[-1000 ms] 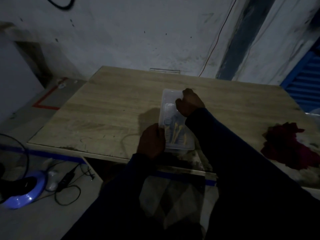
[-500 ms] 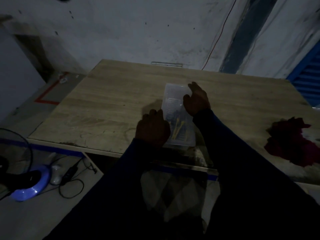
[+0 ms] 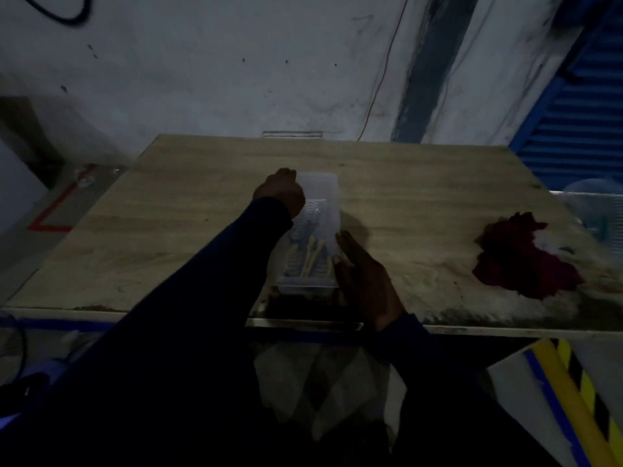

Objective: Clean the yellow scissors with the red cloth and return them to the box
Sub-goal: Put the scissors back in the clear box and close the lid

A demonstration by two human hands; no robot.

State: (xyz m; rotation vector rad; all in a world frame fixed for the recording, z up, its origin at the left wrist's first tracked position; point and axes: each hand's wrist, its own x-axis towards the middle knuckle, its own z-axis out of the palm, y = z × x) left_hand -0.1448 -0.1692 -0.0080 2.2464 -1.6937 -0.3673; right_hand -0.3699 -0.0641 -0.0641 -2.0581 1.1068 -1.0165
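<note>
A clear plastic box [image 3: 320, 197] lies lengthwise near the front middle of the wooden table [image 3: 188, 230]. Pale yellow scissors [image 3: 312, 256] show through its lid, among other dim items. My left hand [image 3: 281, 193] is curled into a fist on the box's far left corner. My right hand [image 3: 362, 281] grips the box's near right side, with the fingertips on its edge. The red cloth [image 3: 521, 262] lies crumpled on the table at the right, apart from both hands.
A clear plastic container [image 3: 598, 217] sits at the table's right edge, beside a blue shutter [image 3: 580, 116]. Yellow and black hazard tape [image 3: 580, 392] marks the floor at the lower right. The scene is dim.
My left hand went from the box's near left edge to its far left corner. My right hand came from the far end to the near right side. The view shifted.
</note>
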